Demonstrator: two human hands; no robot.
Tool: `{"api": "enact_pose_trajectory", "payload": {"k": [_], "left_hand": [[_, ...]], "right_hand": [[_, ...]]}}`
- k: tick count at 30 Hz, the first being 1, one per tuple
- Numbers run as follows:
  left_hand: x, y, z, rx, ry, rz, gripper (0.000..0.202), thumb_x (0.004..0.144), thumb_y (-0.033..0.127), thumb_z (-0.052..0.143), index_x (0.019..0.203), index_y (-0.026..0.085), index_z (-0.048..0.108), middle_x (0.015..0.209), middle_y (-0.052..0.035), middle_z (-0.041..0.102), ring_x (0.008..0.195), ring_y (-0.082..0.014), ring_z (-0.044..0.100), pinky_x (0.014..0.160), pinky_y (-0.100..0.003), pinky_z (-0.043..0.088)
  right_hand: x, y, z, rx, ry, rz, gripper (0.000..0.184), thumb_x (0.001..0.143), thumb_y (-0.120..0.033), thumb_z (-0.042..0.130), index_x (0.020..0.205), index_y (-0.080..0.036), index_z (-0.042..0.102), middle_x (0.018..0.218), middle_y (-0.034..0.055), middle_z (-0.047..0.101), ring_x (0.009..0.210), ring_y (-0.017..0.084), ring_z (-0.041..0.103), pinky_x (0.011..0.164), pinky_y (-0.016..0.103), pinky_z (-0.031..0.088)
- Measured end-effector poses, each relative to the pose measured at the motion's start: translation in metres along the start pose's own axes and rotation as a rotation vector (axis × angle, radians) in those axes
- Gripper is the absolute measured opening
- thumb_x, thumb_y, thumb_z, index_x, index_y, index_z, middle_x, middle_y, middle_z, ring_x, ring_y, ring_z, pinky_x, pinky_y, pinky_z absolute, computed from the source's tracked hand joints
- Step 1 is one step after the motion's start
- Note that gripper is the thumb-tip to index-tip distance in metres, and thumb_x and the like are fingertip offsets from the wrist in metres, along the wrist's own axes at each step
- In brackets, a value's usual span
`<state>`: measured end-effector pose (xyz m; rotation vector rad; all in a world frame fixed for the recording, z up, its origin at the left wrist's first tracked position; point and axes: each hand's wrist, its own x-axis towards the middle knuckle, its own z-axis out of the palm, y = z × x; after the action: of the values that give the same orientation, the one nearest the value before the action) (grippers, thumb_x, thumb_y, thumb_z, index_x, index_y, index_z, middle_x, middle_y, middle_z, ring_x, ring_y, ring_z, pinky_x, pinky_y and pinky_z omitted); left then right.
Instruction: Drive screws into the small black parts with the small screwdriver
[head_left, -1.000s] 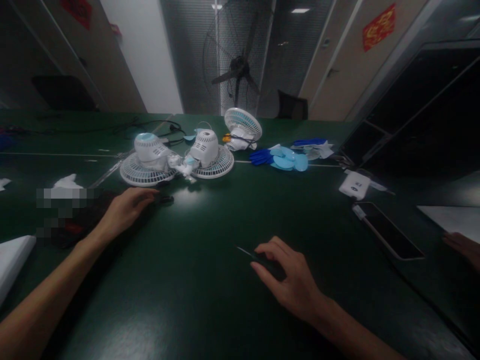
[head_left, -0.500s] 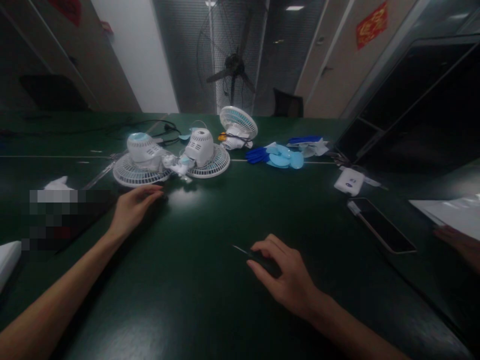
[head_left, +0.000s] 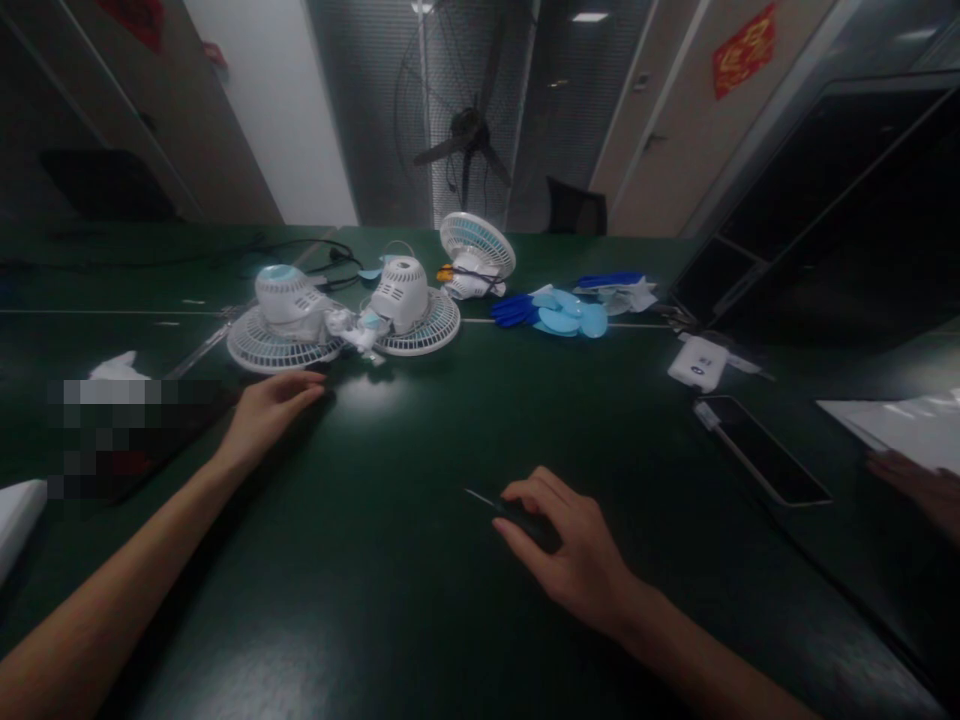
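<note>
My right hand (head_left: 577, 550) lies on the dark green table (head_left: 390, 560), fingers curled over a dark tool (head_left: 517, 515) whose thin tip points left. My left hand (head_left: 262, 412) rests further back on the left. Its fingers are stretched forward and held together, with the tips at a small dark thing that I can barely make out. Just beyond that hand lie two white desk fans face down, one on the left (head_left: 281, 325) and one on the right (head_left: 411, 305). A third small fan (head_left: 477, 252) stands behind them.
Light blue fan blades (head_left: 566, 317) and dark blue parts lie at mid-back. A white power bank (head_left: 697, 362) and a phone (head_left: 761, 450) lie on the right. Another person's hand (head_left: 911, 487) rests by white paper (head_left: 900, 422). A white object (head_left: 15, 510) sits at the left edge.
My left hand has stretched its fingers forward over the small dark thing that showed beyond them a second ago. The view shifted slightly. My right hand has stayed put.
</note>
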<state>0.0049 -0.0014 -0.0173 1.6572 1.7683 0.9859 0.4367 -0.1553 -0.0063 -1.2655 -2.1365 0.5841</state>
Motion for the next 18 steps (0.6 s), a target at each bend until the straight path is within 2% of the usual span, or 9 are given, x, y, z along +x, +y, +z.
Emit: {"api": "enact_pose_trajectory", "payload": {"k": [2,4,7,8,11,13,18], "left_hand": [[-0.005,0.01,0.002,-0.006,-0.057,-0.009,0.056,0.079,0.064,0.079,0.113,0.021,0.079,0.114,-0.0084,0.08,0.105,-0.031,0.074,0.087,-0.037,0.059],[-0.017,0.026,0.012,-0.035,-0.188,0.005,0.048,0.08,0.062,0.079,0.106,0.022,0.08,0.111,-0.0072,0.08,0.101,-0.0296,0.075,0.085,-0.036,0.059],[-0.048,0.058,0.043,-0.093,-0.461,0.111,0.032,0.088,0.052,0.078,0.101,0.023,0.08,0.105,-0.0049,0.08,0.094,-0.0248,0.074,0.083,-0.035,0.058],[-0.06,0.069,0.056,-0.095,-0.519,0.172,0.027,0.09,0.047,0.077,0.101,0.023,0.08,0.105,-0.0047,0.079,0.093,-0.0234,0.074,0.082,-0.034,0.057],[-0.094,0.094,0.088,-0.084,-0.589,0.331,0.02,0.097,0.041,0.072,0.097,0.023,0.08,0.099,-0.0041,0.077,0.087,-0.0198,0.071,0.078,-0.031,0.054],[-0.108,0.101,0.1,-0.093,-0.595,0.388,0.019,0.1,0.039,0.069,0.098,0.023,0.08,0.099,-0.0041,0.076,0.088,-0.0193,0.071,0.079,-0.031,0.054],[-0.117,0.102,0.1,-0.114,-0.581,0.465,0.023,0.108,0.035,0.057,0.109,0.023,0.077,0.108,-0.0055,0.074,0.099,-0.0199,0.07,0.089,-0.033,0.055]], "right_hand": [[0.0,0.0,0.0,-0.009,0.007,-0.002,0.013,0.102,-0.03,0.063,0.11,-0.021,0.068,0.094,0.0028,0.063,0.075,0.015,0.062,0.062,0.027,0.046],[0.001,-0.001,0.0,-0.008,0.009,-0.013,0.013,0.101,-0.03,0.065,0.111,-0.021,0.069,0.096,0.0033,0.064,0.077,0.016,0.063,0.064,0.027,0.047],[0.002,-0.002,-0.001,-0.003,-0.004,-0.027,0.014,0.101,-0.028,0.065,0.113,-0.022,0.07,0.101,0.0048,0.066,0.084,0.017,0.065,0.068,0.029,0.051],[0.003,-0.002,-0.001,-0.005,-0.006,-0.03,0.015,0.101,-0.027,0.065,0.114,-0.023,0.07,0.103,0.0052,0.066,0.085,0.018,0.065,0.07,0.03,0.052],[0.003,-0.003,-0.001,-0.012,0.019,-0.046,0.016,0.1,-0.025,0.066,0.114,-0.023,0.071,0.102,0.0059,0.067,0.088,0.02,0.065,0.072,0.033,0.053],[0.003,-0.003,-0.001,-0.011,0.038,-0.059,0.016,0.098,-0.023,0.068,0.114,-0.023,0.072,0.101,0.0061,0.066,0.088,0.021,0.065,0.073,0.034,0.053],[0.002,-0.002,-0.001,-0.013,0.056,-0.052,0.017,0.096,-0.021,0.067,0.113,-0.023,0.072,0.101,0.0068,0.066,0.088,0.022,0.064,0.072,0.035,0.053]]}}
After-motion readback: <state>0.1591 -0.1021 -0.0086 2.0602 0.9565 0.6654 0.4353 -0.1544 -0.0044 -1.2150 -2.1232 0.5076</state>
